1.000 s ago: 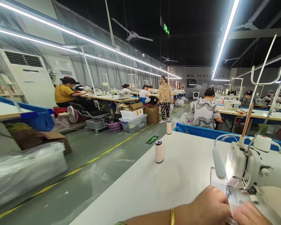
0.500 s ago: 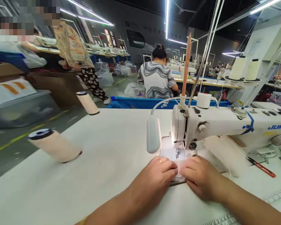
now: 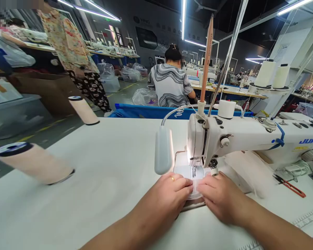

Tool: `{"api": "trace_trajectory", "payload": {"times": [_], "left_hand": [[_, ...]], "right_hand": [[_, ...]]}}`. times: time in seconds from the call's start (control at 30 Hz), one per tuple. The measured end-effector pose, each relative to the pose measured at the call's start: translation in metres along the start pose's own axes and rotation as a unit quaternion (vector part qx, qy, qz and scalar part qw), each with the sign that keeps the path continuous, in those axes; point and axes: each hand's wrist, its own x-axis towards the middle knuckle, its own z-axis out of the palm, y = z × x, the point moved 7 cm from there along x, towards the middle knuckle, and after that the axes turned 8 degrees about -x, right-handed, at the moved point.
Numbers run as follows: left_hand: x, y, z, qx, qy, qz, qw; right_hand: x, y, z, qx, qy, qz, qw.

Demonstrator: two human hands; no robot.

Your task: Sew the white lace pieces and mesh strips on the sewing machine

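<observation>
A white JUKI sewing machine [image 3: 240, 133] stands on the table, its presser foot and needle [image 3: 194, 171] lit by a lamp [image 3: 163, 150]. Just in front of the foot lies a small piece of thin whitish fabric [image 3: 194, 187], partly hidden by fingers. My left hand [image 3: 169, 194], with a ring on one finger, has its fingers curled together on the fabric's left side. Opposite it, my right hand [image 3: 221, 198] is closed with fingertips pressed on the right side. Both hands rest low over the machine bed, fingertips close together.
Two pale thread cones [image 3: 36, 163] lean at the table's left. Red-handled thread snips [image 3: 289, 185], sheer cloth [image 3: 253, 170] and a clear ruler [image 3: 309, 216] lie right. Beyond the blue cloth trough [image 3: 146, 111] a person [image 3: 169, 81] sits; another [image 3: 67, 52] stands left.
The view has swung slightly, so the thread cones and lamp sit farther left in the picture. Both hands stay closed at the presser foot, with little visible movement against the machine.
</observation>
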Motion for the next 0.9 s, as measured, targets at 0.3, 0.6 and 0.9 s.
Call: {"api": "trace_trajectory", "payload": {"times": [0.3, 0.6, 0.9], "left_hand": [[-0.002, -0.005, 0.005, -0.018, -0.001, 0.005, 1.0], [0.001, 0.002, -0.003, -0.037, -0.02, -0.009, 0.999], [-0.004, -0.008, 0.005, -0.029, 0.014, 0.008, 0.999]], "right_hand": [[0.0, 0.001, -0.006, 0.032, 0.017, 0.007, 0.999], [-0.002, -0.003, -0.006, 0.036, -0.014, 0.001, 0.999], [0.0, 0.002, -0.002, 0.017, 0.0, 0.017, 1.0]]}}
